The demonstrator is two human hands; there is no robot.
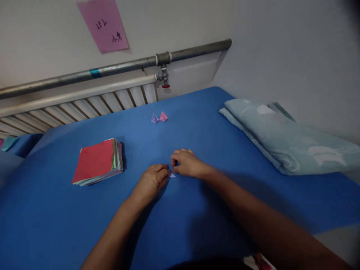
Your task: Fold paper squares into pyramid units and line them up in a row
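A small folded piece of pale pink-lilac paper (171, 175) lies on the blue tabletop, mostly covered by fingers. My left hand (152, 180) presses it down with its fingertips closed on the left side. Just right of the paper is my right hand (186, 163), loosely curled, with a gap showing between thumb and fingers. Whether its thumb touches the paper I cannot tell. Farther back sit two small folded paper shapes side by side, a purple one (155, 119) and a pink one (163, 117).
To the left is a stack of coloured square paper (94, 161), red on top. A folded light-blue patterned cloth (292, 138) lies at the right against the wall. Behind the blue surface (70, 221) are a white radiator (104, 103), a metal pipe (126, 66) and a pink note (105, 26).
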